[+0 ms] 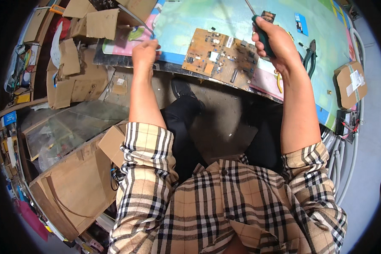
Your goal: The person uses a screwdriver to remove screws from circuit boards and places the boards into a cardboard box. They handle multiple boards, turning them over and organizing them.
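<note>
the right hand (275,42) is clenched around one green-handled screwdriver (262,36), just right of the single brown circuit board (220,57), which overhangs the table edge (127,61). the left hand (144,53), left of the board, is closed on a thin grey cable (137,21). a slip could gouge the board or tip it off; one pair of pliers (310,53) lies right of the right hand.

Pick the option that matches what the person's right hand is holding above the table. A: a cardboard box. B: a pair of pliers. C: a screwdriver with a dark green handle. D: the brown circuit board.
C: the right hand is closed around the dark green handle of a screwdriver, its thin shaft pointing up and away, while the brown circuit board lies flat on the table and the pliers lie untouched to the right.
</note>
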Available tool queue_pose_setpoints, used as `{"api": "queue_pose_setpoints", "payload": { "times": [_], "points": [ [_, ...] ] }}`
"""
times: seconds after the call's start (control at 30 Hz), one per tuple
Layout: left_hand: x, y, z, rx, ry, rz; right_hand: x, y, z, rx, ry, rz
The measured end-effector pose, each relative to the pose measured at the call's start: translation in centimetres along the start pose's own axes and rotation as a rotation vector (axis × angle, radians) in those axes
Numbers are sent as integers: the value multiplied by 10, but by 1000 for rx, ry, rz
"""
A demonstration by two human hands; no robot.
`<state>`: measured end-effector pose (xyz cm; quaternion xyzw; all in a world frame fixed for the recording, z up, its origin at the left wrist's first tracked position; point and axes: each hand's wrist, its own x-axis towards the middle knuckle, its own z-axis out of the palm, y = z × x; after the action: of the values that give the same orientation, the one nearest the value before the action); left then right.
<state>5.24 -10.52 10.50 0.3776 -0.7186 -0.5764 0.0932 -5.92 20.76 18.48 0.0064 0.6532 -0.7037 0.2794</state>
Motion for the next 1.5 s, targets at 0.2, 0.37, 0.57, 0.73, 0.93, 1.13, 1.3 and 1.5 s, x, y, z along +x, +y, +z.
{"api": "queue_pose_setpoints", "payload": {
  "times": [0.2,0.37,0.57,0.73,0.93,1.13,1.3,1.5],
  "points": [
    [33,-78,37,505,-227,78,-1,2,-17,113,118,63],
    [13,-62,63,826,-276,-36,-3,-1,-16,129,162,85],
    [7,-53,80,864,-366,-129,7,12,-2,-131,72,73],
    [2,-50,86,784,-361,-261,2,-3,12,-207,74,81],
    [-2,-28,71,331,-331,-432,8,1,11,-232,59,34],
    [-34,35,62,-53,-493,-114,11,-3,7,-253,108,38],
    [-57,85,38,165,-206,336,11,-12,12,-185,159,21],
    [-33,75,-7,-479,-1,132,10,-9,6,-191,210,23]
  ]
}}
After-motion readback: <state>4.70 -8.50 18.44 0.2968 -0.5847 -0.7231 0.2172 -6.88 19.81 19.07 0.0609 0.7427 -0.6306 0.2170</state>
